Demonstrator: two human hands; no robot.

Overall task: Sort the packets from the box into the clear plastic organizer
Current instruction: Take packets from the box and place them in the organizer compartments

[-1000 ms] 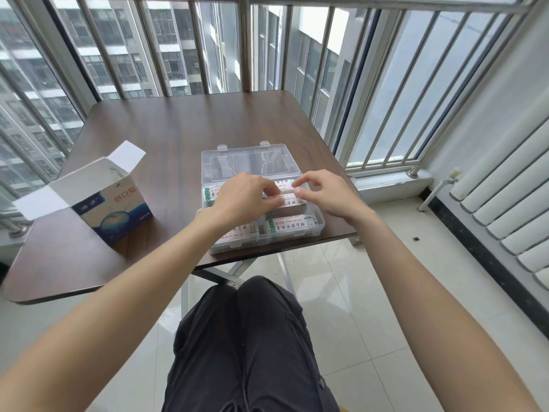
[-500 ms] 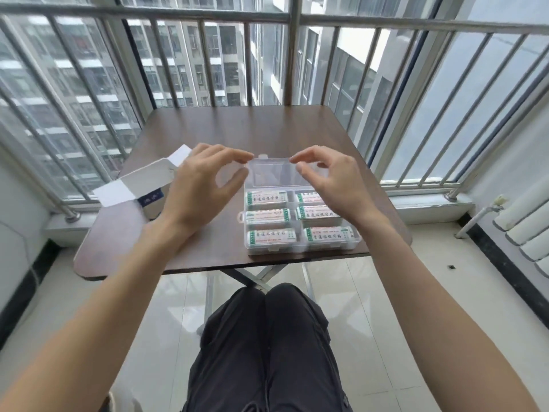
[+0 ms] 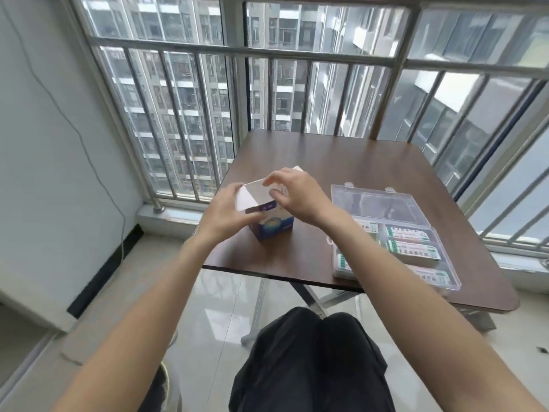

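Note:
A white and blue cardboard box (image 3: 274, 227) stands near the table's left front corner. My left hand (image 3: 225, 209) grips its left side, thumb across the front, by the white top flap (image 3: 252, 196). My right hand (image 3: 297, 193) is over the top of the box, finger and thumb curled and pinching the flap's far edge. The clear plastic organizer (image 3: 341, 272) lies to the right with its lid (image 3: 377, 203) open flat behind it. Several white packets with green ends (image 3: 411, 251) fill its compartments. My right forearm hides the organizer's left part.
The brown table (image 3: 341, 162) stands against a metal railing (image 3: 237, 52) with windows behind. A grey wall and a hanging cable (image 3: 89, 156) are on the left. My legs in black trousers (image 3: 309, 361) are below the table edge, above a tiled floor.
Both hands have left the organizer and moved left onto the box. The view has swung left, so the organizer now sits at the right.

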